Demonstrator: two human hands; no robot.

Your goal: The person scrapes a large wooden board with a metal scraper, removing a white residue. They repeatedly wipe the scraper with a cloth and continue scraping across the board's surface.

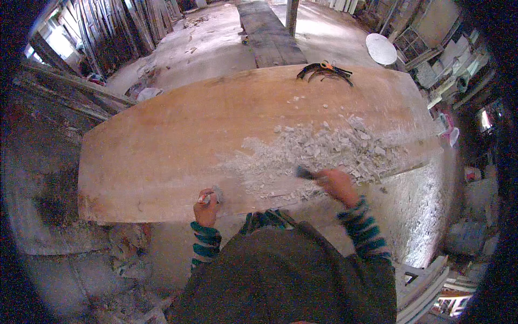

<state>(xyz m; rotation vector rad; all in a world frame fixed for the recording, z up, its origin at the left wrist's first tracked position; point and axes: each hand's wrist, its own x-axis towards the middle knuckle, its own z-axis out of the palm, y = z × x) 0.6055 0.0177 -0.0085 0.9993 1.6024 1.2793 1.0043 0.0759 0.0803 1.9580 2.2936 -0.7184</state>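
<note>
One wooden board [178, 140], one scraper [305, 173], one clamp [325, 71], two hands

Your 2 forearms come up from the lower edge, both in sleeves striped green and dark. Your left hand [206, 208] sits close in front of your body, low in the view, with the fingers curled into a loose fist and the knuckles turned up; something small and pale shows between the fingers, too small to tell apart. Your left wrist is nearly straight, the forearm pointing almost directly forward. Your right arm reaches farther out and angles up toward the left, elbow bent. Your right hand [337, 183] is closed in a fist and blurred, its back turned up, with a dark tip poking out on its left.
</note>
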